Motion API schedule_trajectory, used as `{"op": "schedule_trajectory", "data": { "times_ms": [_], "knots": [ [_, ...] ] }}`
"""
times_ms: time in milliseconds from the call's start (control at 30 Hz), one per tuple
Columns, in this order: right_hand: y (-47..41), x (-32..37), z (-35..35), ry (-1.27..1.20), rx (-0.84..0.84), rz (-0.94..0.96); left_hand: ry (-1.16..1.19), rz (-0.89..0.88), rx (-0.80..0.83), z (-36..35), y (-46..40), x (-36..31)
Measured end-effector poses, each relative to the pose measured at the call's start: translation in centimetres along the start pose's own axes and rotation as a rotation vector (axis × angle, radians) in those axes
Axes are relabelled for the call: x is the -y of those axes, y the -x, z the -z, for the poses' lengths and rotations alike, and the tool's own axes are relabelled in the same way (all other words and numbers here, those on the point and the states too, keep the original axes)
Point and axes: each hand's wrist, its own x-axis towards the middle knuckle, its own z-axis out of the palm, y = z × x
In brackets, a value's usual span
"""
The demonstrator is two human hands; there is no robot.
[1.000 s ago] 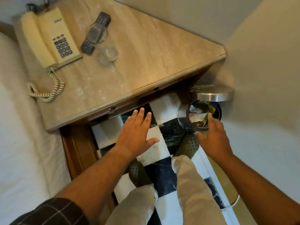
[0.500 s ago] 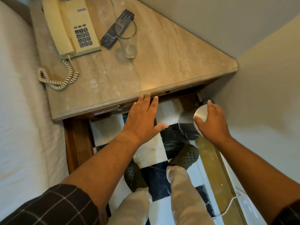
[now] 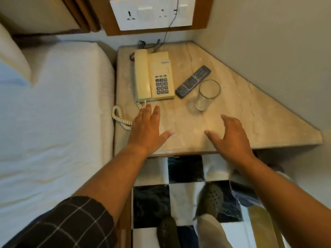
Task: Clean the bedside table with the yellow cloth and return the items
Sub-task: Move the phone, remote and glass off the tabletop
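The marble-topped bedside table [image 3: 250, 120] carries a cream telephone [image 3: 154, 76] with a coiled cord [image 3: 120, 117], a black remote [image 3: 193, 81] and an empty drinking glass [image 3: 207, 94]. My left hand [image 3: 148, 129] hovers over the table's front left, fingers straight and spread, just short of the phone. Over the front middle, below the glass, my right hand [image 3: 231, 135] is held with fingers loosely spread. Both hands hold nothing. No yellow cloth is in view.
A bed with white sheets [image 3: 53, 122] runs along the table's left side. A switch and socket panel [image 3: 152, 13] sits on the wall behind. Walls close in the right side. Below are a black-and-white checkered floor [image 3: 152, 203] and my feet in grey clogs [image 3: 211, 197].
My right hand has left the metal bin lid by the floor. Both hands have risen over the tabletop. The view has tilted up, and the bin is out of sight.
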Motion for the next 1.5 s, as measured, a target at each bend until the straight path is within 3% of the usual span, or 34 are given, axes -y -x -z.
{"op": "schedule_trajectory", "data": {
  "times_ms": [167,333,433,567,733,833,967,1133,1233,1367,1500],
  "knots": [
    [-5.5,5.4,-5.7,-0.098,0.014,0.145,0.133,0.148,-0.069,-1.2,-5.3,2.3],
    [-13.7,9.5,-8.8,-0.243,-0.042,0.173,0.336,0.369,-0.158,0.5,-13.1,4.1],
    [-17.7,11.2,-9.7,-0.237,-0.077,0.150,0.485,0.531,-0.111,1.5,-17.5,5.2],
    [-20.9,12.7,-10.8,-0.133,-0.078,0.086,0.509,0.524,-0.024,1.0,-19.3,6.7],
    [-23.4,14.0,-12.4,-0.012,-0.151,-0.070,0.487,0.543,-0.159,-0.2,-19.6,7.1],
    [-23.5,14.9,-12.5,-0.032,-0.198,-0.143,0.550,0.561,-0.186,0.1,-18.6,7.1],
    [-20.6,16.1,-12.1,-0.112,-0.202,-0.056,0.598,0.563,-0.208,2.3,-15.1,8.3],
    [-14.3,22.7,-11.4,-0.356,-0.212,0.015,0.667,0.500,-0.302,9.6,-9.3,12.7],
    [-9.8,28.3,-11.1,-0.515,-0.126,0.148,0.701,0.534,-0.389,14.2,-4.3,17.2],
    [-4.6,35.5,-13.0,-0.547,0.042,0.319,0.676,0.582,-0.506,19.2,2.1,23.0],
    [-1.7,41.1,-15.9,-0.622,0.099,0.377,0.547,0.565,-0.539,23.3,5.9,27.9]
  ]
}}
